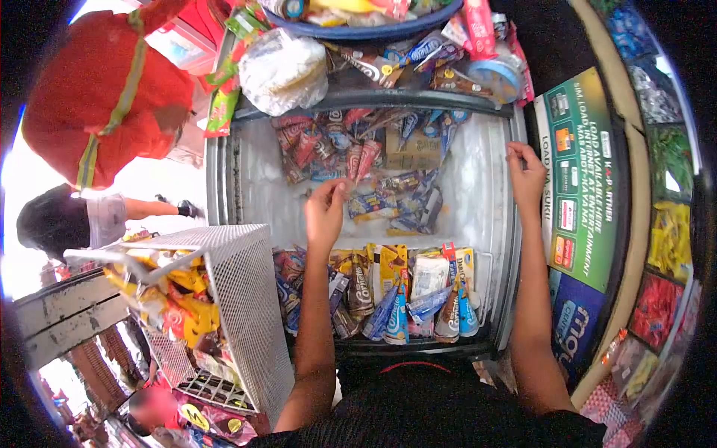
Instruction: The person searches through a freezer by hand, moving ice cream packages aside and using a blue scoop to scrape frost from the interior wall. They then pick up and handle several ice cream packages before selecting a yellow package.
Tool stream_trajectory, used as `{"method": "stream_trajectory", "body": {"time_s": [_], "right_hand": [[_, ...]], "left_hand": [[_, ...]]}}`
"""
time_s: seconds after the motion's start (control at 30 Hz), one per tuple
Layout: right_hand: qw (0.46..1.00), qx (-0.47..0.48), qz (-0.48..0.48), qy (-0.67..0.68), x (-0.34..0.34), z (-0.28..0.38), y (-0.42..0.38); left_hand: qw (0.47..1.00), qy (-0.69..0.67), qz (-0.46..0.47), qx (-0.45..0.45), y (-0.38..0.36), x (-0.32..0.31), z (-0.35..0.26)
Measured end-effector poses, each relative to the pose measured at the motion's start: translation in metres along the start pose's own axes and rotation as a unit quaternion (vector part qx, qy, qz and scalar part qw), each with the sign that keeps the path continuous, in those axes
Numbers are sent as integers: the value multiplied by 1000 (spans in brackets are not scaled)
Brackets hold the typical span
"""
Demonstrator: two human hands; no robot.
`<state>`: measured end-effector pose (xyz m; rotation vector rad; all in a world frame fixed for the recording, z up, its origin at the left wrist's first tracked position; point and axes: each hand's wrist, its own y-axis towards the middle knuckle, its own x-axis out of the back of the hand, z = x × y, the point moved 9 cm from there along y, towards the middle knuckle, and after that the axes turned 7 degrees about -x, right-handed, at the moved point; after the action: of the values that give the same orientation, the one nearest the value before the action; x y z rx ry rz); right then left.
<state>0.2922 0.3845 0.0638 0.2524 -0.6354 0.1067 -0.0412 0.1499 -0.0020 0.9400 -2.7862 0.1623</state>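
Note:
Below me is a chest freezer (509, 261) with frosted inner walls. My left hand (324, 213) is over its middle, thumb and fingers pinched together; whether anything is between them I cannot make out. Beyond that hand lie red-wrapped ice cream cones (364, 159), a cardboard box (409, 151) and blue-and-yellow ice cream packs (371, 205). My right hand (527, 173) is at the freezer's right rim, its fingers curled in; what they grip, if anything, is hidden. Nearest my body, a wire basket (484, 278) inside the freezer holds several Cornetto cones (396, 317) and packs.
Left of the freezer stands a white mesh basket (243, 299) of yellow packets. At the far end are a clear plastic bag (282, 72) and a blue basin (366, 31). A green sign (582, 179) lines the right side. A person in red (97, 97) stands at left.

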Motion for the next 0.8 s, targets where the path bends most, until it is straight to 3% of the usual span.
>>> {"method": "stream_trajectory", "body": {"time_s": [0.23,0.3,0.5,0.6,0.77,0.8], "right_hand": [[997,73,-21,6,6,17,-4],[997,81,-16,7,5,25,-5],[985,170,-36,-22,4,42,-14],[978,200,-37,-52,4,48,-16],[994,87,19,58,-7,83,30],[986,153,-5,71,-6,114,46]], "left_hand": [[993,-111,41,-13,-9,-21,-31],[977,-207,36,30,-10,-27,-37],[943,-319,42,81,-13,-30,-79],[947,-316,35,54,-11,-27,-92],[981,-171,90,-19,22,-40,-101],[987,-33,65,-144,42,-38,-121]]}}
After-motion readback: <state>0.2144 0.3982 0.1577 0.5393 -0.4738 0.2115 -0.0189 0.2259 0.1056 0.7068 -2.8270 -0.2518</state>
